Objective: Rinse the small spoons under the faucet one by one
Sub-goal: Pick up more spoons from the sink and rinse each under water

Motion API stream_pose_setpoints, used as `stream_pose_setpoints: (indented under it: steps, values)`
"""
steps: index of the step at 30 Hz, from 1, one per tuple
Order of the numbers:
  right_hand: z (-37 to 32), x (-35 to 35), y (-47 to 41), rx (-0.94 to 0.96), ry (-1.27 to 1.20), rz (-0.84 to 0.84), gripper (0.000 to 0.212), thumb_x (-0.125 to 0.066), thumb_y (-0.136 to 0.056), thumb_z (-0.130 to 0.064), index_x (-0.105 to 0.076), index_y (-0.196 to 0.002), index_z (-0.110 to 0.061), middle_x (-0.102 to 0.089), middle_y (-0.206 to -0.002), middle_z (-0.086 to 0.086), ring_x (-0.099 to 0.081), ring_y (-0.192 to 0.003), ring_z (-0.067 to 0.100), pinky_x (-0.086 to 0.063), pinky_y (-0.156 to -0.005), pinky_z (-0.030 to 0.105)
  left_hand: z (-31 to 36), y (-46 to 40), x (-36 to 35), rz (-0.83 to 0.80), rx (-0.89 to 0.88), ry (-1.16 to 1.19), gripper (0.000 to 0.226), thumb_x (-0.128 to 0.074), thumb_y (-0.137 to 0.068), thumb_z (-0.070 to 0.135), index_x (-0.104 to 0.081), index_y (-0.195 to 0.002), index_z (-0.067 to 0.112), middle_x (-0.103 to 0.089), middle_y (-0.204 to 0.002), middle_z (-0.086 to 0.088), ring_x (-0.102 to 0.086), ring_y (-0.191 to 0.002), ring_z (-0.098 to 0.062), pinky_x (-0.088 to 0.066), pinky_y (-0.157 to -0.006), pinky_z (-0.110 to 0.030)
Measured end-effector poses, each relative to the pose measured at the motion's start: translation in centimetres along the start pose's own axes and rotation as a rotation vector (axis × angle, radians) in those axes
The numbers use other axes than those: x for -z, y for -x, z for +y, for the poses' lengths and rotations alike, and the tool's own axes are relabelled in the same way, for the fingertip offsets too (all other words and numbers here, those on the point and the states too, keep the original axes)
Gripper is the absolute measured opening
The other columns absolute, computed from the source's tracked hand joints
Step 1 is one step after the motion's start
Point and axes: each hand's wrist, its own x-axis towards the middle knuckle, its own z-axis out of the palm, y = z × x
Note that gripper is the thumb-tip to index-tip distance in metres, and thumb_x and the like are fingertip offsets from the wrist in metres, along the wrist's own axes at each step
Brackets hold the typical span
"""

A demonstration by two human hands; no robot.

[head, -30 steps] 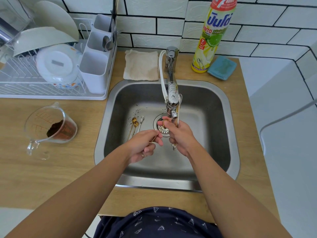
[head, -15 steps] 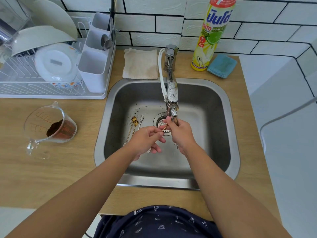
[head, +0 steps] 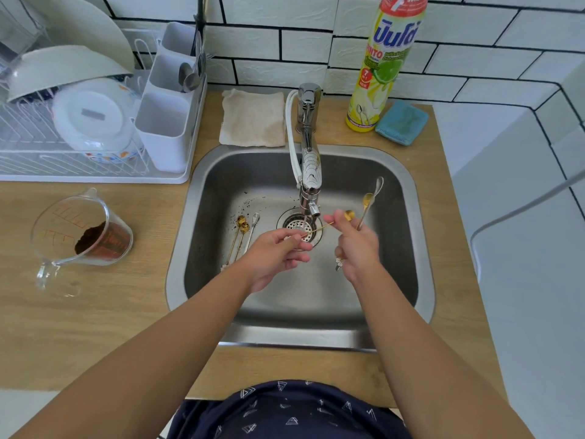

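Steel sink [head: 424, 248]: three spoons [head: 242, 236] beside drain [head: 297, 228].

Both forearms reach forward and converge, left hand [head: 274, 252] palm-inward with thumb and forefinger pinched and other fingers loosely curled beneath, right hand [head: 357, 248] just beside it, back to camera, fingers curled in a grip, forefinger raised.

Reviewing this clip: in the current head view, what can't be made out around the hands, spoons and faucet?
- Head view: water from the faucet is too faint to confirm.
- The right hand hides the handles of the rinsed spoons it holds, so their count is unsure.
- The left hand covers the end of the gold spoon it pinches.
- The dirty spoons in the sink are too small to judge residue.
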Motion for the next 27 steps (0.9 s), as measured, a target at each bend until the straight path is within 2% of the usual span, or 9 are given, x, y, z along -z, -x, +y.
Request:
stream_pose_setpoints:
  steps: [6,12,16,18,19,21,23,25,27]
  values:
    - [-0.4,1.4,0.2,-0.025,-0.05,-0.004,0.013,-0.074,-0.095,-0.029,-0.069,-0.09,-0.018,-0.081,-0.103,0.005,-0.023,-0.039,0.005,-0.026,-0.038,0.019,0.5,-1.7,-2.9,0.162,0.001,0.09,0.018,-0.074,-0.092,0.025,-0.069,-0.092,0.007,-0.063,-0.06,-0.001,-0.052,-0.043,-0.007,-0.044,-0.044,-0.017]
    - [-0.7,1.9,0.1,-0.034,-0.087,-0.02,0.013,-0.072,-0.097,-0.027,-0.068,-0.09,-0.017,-0.08,-0.105,0.006,-0.024,-0.039,0.004,-0.026,-0.038,0.018,0.5,-1.8,-2.2,-0.027,-0.016,0.334,0.016,-0.052,-0.105,0.015,-0.063,-0.109,0.005,-0.077,-0.085,-0.008,-0.076,-0.077,-0.015,-0.059,-0.067,-0.022]
    - [-0.2,1.1,0.1,-0.047,-0.079,-0.011,0.014,-0.069,-0.099,-0.026,-0.065,-0.091,-0.016,-0.081,-0.102,0.006,-0.023,-0.038,0.005,-0.025,-0.038,0.019,0.2,-1.7,-2.4,0.126,0.009,0.162,0.018,-0.067,-0.097,0.025,-0.067,-0.102,0.008,-0.07,-0.068,-0.003,-0.064,-0.049,-0.01,-0.051,-0.047,-0.02]
    - [0.1,0.9,0.2,-0.049,-0.055,0.008,0.015,-0.068,-0.099,-0.028,-0.067,-0.089,-0.017,-0.081,-0.1,0.004,-0.024,-0.037,0.005,-0.027,-0.038,0.019,0.5,-2.0,-2.4,0.183,0.005,0.133,0.02,-0.072,-0.094,0.026,-0.068,-0.101,0.008,-0.068,-0.067,-0.004,-0.057,-0.044,-0.008,-0.047,-0.044,-0.019]
    - [0.1,0.9,0.2,-0.045,-0.051,0.026,0.016,-0.069,-0.099,-0.029,-0.069,-0.088,-0.018,-0.081,-0.099,0.003,-0.025,-0.038,0.005,-0.027,-0.038,0.019,0.8,-2.0,-2.3,0.146,-0.003,0.144,0.019,-0.068,-0.096,0.024,-0.067,-0.104,0.007,-0.071,-0.074,-0.006,-0.062,-0.049,-0.008,-0.05,-0.047,-0.019]
    - [-0.1,1.3,0.0,-0.033,-0.067,0.055,0.016,-0.068,-0.099,-0.03,-0.071,-0.089,-0.017,-0.081,-0.101,0.002,-0.025,-0.039,0.005,-0.027,-0.039,0.019,1.1,-1.9,-1.8,-0.016,-0.003,0.238,0.02,-0.056,-0.103,0.016,-0.061,-0.119,0.004,-0.077,-0.095,-0.011,-0.076,-0.075,-0.014,-0.057,-0.062,-0.021]
    - [-0.3,1.5,-0.3,-0.029,-0.074,0.063,0.015,-0.069,-0.099,-0.03,-0.071,-0.092,-0.016,-0.081,-0.103,0.002,-0.026,-0.039,0.005,-0.028,-0.039,0.019,1.3,-1.5,-1.4,-0.115,0.031,0.275,0.025,-0.048,-0.106,0.016,-0.056,-0.128,0.005,-0.078,-0.104,-0.01,-0.077,-0.091,-0.02,-0.06,-0.069,-0.025]
    - [-0.4,1.3,-0.3,-0.034,-0.063,0.054,0.014,-0.07,-0.098,-0.03,-0.07,-0.091,-0.018,-0.081,-0.104,0.002,-0.026,-0.039,0.005,-0.028,-0.039,0.02,1.3,-1.5,-1.7,-0.038,0.07,0.158,0.025,-0.053,-0.105,0.025,-0.061,-0.122,0.01,-0.078,-0.093,-0.001,-0.074,-0.069,-0.014,-0.058,-0.061,-0.026]
    - [-0.3,1.0,-0.1,-0.04,-0.061,0.023,0.014,-0.07,-0.098,-0.03,-0.07,-0.089,-0.02,-0.081,-0.102,0.003,-0.025,-0.039,0.006,-0.026,-0.039,0.02,1.1,-1.7,-2.2,0.127,0.078,0.071,0.024,-0.061,-0.1,0.035,-0.069,-0.107,0.013,-0.068,-0.07,0.004,-0.054,-0.043,-0.008,-0.053,-0.052,-0.024]
